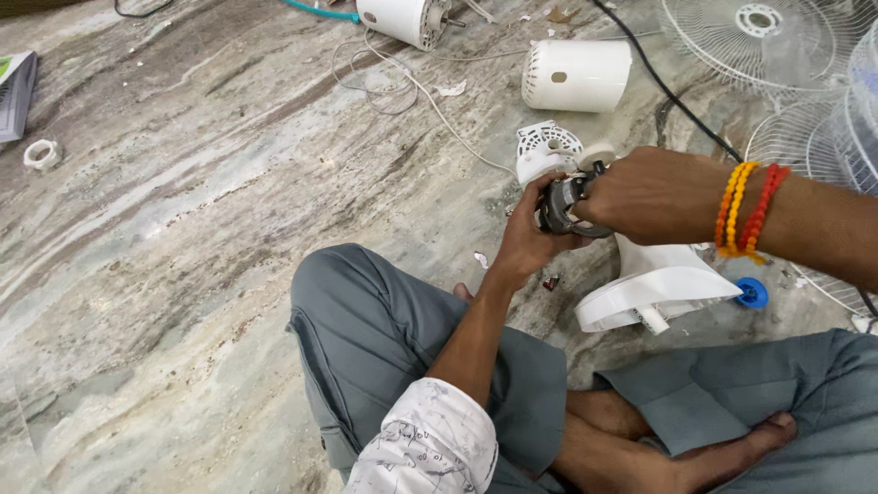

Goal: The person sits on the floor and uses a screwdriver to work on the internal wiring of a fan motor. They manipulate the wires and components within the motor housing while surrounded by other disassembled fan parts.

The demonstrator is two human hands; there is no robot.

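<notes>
Nearest the camera, a patterned white sleeve [428, 448] and grey trousers [384, 329] of crossed legs fill 6 o'clock on the marbled floor [165, 238]; above them the left hand [529, 240] is clenched around the dark metal motor core [560, 206], and the right hand [651, 194], beaded bands at its wrist, grasps the same core from 3 o'clock, over the white fan housing [654, 285]; a white cylindrical cover [576, 75] lies at 12 o'clock, wire grilles [777, 41] at 1 o'clock; small loose parts [551, 283] below the hands could, I judge, scatter or be lost if the core slips or twists free.
</notes>
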